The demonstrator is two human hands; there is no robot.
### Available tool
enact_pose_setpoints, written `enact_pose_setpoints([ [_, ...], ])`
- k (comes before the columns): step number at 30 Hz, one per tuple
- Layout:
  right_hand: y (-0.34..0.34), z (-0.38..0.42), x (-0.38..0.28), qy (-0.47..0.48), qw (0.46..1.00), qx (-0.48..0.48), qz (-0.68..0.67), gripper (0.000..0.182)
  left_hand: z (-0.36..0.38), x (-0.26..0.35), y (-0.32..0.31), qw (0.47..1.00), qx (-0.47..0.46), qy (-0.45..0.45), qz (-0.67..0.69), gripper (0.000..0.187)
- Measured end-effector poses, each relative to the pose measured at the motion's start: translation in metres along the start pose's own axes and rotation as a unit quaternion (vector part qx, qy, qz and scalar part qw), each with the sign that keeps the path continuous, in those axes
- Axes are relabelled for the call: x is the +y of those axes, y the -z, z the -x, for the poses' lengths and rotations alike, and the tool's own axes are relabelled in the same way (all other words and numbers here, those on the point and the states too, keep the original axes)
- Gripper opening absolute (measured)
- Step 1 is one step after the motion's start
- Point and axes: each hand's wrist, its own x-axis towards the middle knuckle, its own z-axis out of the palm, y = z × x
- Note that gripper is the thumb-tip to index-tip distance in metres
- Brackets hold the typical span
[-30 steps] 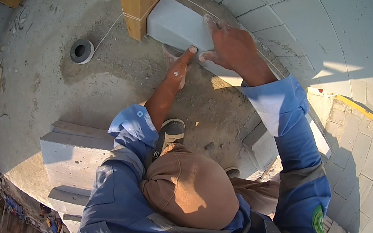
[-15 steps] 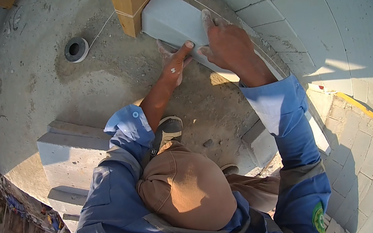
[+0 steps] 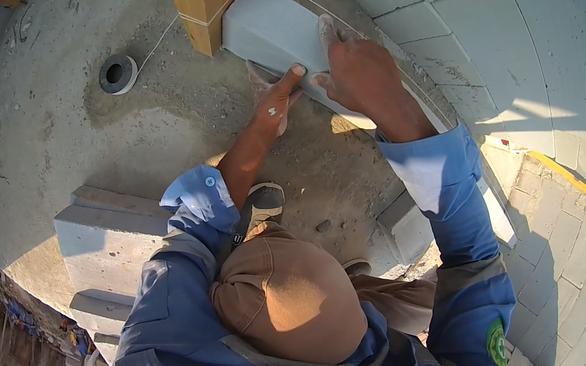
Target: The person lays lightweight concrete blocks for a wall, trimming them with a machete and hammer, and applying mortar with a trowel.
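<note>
A long pale grey concrete block (image 3: 274, 23) lies at the top of the view, its far end close against a wooden post (image 3: 212, 2). My left hand (image 3: 277, 99) holds the block's near left edge, thumb on the upper edge and fingers partly hidden beneath. On the block's right side, my right hand (image 3: 364, 74) grips it with the index finger stretched along the top and the thumb at the near edge. A thin white string (image 3: 309, 0) is wound round the post and runs along the block's right side.
A roll of string (image 3: 117, 74) sits on the concrete floor to the left. More blocks (image 3: 111, 233) are stacked at my lower left, and another block (image 3: 406, 226) lies near my shoe. A block wall (image 3: 481, 35) rises on the right, with a yellow strip (image 3: 576, 186) beside it.
The view has shifted slightly. Both hands keep the same hold, and the block shows no clear movement against the post.
</note>
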Motion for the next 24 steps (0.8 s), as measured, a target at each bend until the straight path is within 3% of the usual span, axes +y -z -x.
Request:
enact_pose_setpoints([
  [1, -0.003, 0.002, 0.0, 0.01, 0.999, 0.03, 0.008, 0.054, -0.001, 0.0, 0.0, 1.0, -0.005, 0.002, -0.002, 0.124],
  [4, -0.005, 0.0, 0.0, 0.01, 1.0, 0.02, -0.003, 0.042, -0.001, 0.001, -0.001, 1.0, -0.02, -0.005, -0.003, 0.124],
  [8, -0.002, 0.003, 0.0, -0.009, 0.999, 0.034, -0.017, 0.052, 0.0, 0.002, -0.001, 1.0, -0.009, -0.004, -0.017, 0.122],
  [10, 0.003, 0.001, 0.0, -0.04, 0.997, -0.057, -0.023, 0.09, -0.002, 0.006, -0.001, 1.0, -0.011, -0.006, -0.012, 0.121],
  [16, -0.01, 0.006, 0.004, -0.009, 0.997, 0.05, -0.049, 0.088, -0.012, -0.005, 0.02, 0.995, -0.081, 0.042, -0.026, 0.102],
  [19, -0.014, 0.005, 0.0, -0.017, 0.998, 0.033, -0.052, 0.082, -0.014, -0.01, 0.019, 0.998, -0.05, 0.048, -0.008, 0.135],
  [20, -0.007, 0.006, -0.004, -0.036, 0.997, 0.041, -0.054, 0.082, -0.01, -0.006, 0.015, 0.998, -0.055, 0.018, -0.009, 0.133],
  [22, 0.002, 0.006, -0.015, -0.052, 0.996, -0.054, -0.053, 0.072, -0.006, -0.007, 0.013, 0.996, -0.088, 0.008, -0.022, 0.131],
  [24, -0.014, 0.013, -0.027, -0.092, 0.99, 0.016, -0.103, 0.06, -0.008, -0.011, 0.023, 0.992, -0.113, 0.042, -0.03, 0.125],
])
